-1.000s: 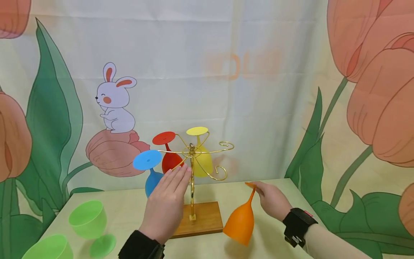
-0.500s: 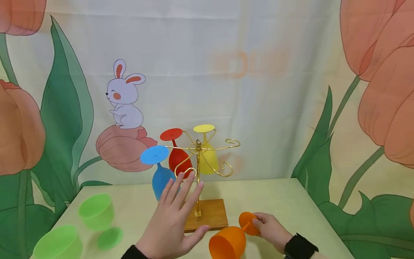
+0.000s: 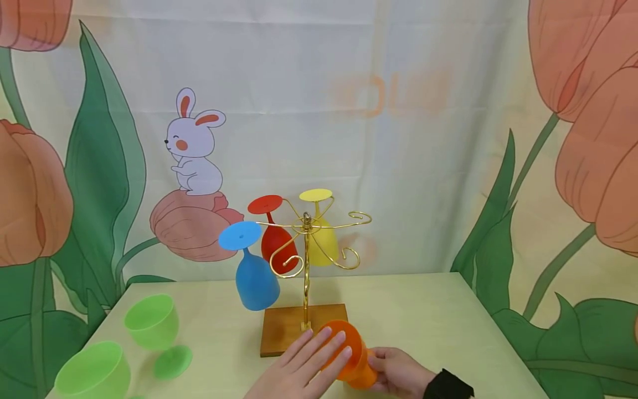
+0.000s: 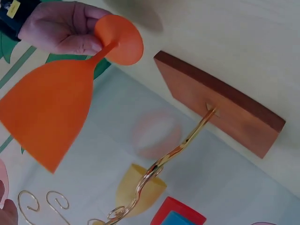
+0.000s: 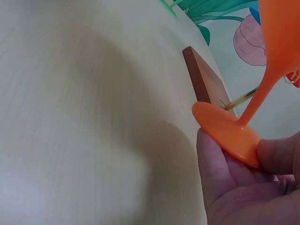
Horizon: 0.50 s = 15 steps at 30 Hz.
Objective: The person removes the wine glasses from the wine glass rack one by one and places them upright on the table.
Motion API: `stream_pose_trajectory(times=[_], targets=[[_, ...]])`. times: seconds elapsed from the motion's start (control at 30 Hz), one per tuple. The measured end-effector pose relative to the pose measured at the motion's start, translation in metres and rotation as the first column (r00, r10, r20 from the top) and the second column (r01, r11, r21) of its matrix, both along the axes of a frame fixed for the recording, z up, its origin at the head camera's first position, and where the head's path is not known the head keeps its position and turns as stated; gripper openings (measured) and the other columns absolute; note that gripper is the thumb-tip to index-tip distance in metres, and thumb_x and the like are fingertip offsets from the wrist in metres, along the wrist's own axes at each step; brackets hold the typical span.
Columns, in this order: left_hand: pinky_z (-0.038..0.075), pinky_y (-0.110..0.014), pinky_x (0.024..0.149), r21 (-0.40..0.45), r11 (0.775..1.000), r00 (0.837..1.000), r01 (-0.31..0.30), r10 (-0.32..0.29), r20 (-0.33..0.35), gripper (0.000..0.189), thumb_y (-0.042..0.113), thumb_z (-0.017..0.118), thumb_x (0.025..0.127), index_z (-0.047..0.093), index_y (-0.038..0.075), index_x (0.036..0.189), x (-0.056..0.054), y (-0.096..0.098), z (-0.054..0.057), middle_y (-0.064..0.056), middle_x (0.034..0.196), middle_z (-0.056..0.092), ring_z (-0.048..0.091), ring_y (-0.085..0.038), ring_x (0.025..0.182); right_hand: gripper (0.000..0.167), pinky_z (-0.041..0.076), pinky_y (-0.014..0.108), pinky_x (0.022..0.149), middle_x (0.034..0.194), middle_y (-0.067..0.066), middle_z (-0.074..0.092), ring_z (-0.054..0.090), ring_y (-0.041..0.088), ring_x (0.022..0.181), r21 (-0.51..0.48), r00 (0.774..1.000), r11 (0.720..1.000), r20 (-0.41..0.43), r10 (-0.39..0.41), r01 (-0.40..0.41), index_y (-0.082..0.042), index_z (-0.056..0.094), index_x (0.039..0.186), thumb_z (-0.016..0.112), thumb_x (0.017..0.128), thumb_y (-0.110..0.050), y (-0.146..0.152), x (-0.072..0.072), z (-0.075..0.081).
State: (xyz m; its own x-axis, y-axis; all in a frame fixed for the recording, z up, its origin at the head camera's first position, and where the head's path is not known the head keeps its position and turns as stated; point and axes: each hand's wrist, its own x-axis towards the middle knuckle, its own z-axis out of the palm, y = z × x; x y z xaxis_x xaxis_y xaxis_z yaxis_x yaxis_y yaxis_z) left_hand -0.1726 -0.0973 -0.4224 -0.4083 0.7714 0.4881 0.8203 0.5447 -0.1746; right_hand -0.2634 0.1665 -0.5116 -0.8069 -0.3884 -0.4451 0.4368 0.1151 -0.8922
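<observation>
My right hand pinches the round foot of an orange goblet between thumb and fingers. In the head view the goblet's bowl tips up and its open mouth faces me. My left hand is spread flat in front of that bowl, fingers straight; the left wrist view shows its fingertips apart from the goblet. Behind both hands stands a gold rack on a wooden base. Blue, red and yellow goblets hang upside down from it.
Two green goblets stand upright at the table's left. Three curled hooks of the rack, toward the front and right, carry nothing. A printed cloth with tulips and a rabbit hangs behind the table.
My right hand has lowered the orange goblet and turned its mouth from downward to upward. My left hand has come down and right, away from the rack, and now overlaps the goblet.
</observation>
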Motion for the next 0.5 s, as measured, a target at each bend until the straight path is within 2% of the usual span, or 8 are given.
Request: stream_pose_trajectory(times=[0.2,0.27,0.33,0.5], targets=[[0.009,-0.037,0.118,-0.022,1.0,1.0,0.013,-0.013,0.004,0.072,0.055,0.039,0.099,0.021,0.014,0.155,0.0,0.002,-0.01,-0.002,0.16,0.018,0.014,-0.023,0.146,0.035,0.053,0.039,0.089,0.114,0.016,0.067,0.067,0.023,0.095,-0.058,0.996,0.996,0.058,0.075,-0.071,0.006,0.05,0.131,0.037,0.107,-0.015,-0.005,0.007,-0.002],[0.002,-0.034,0.118,-0.025,1.0,1.0,0.013,-0.013,0.0,0.072,0.055,0.039,0.099,0.02,0.014,0.155,0.0,0.002,-0.011,-0.001,0.16,0.018,0.014,-0.022,0.146,0.036,0.054,0.038,0.088,0.113,0.016,0.067,0.067,0.021,0.091,-0.071,0.993,0.993,0.066,0.097,-0.092,0.005,0.051,0.132,0.038,0.106,-0.017,-0.006,0.009,-0.002],[0.002,-0.034,0.118,-0.027,1.0,1.0,0.014,-0.014,-0.007,0.072,0.055,0.039,0.099,0.021,0.014,0.155,0.0,0.002,-0.012,0.0,0.16,0.018,0.015,-0.021,0.146,0.036,0.054,0.035,0.087,0.113,0.015,0.067,0.068,0.017,0.086,-0.088,0.99,0.989,0.07,0.123,-0.116,0.003,0.052,0.132,0.039,0.106,-0.018,-0.006,0.009,-0.004],[0.011,-0.035,0.118,-0.035,0.999,0.999,0.023,-0.024,-0.032,0.072,0.054,0.04,0.1,0.022,0.012,0.155,-0.001,0.002,-0.015,0.001,0.159,0.021,0.019,-0.019,0.145,0.035,0.055,0.031,0.083,0.11,0.012,0.069,0.065,0.012,0.078,-0.116,0.981,0.978,0.059,0.183,-0.176,0.0,0.054,0.131,0.04,0.106,-0.019,-0.007,0.01,-0.006]])
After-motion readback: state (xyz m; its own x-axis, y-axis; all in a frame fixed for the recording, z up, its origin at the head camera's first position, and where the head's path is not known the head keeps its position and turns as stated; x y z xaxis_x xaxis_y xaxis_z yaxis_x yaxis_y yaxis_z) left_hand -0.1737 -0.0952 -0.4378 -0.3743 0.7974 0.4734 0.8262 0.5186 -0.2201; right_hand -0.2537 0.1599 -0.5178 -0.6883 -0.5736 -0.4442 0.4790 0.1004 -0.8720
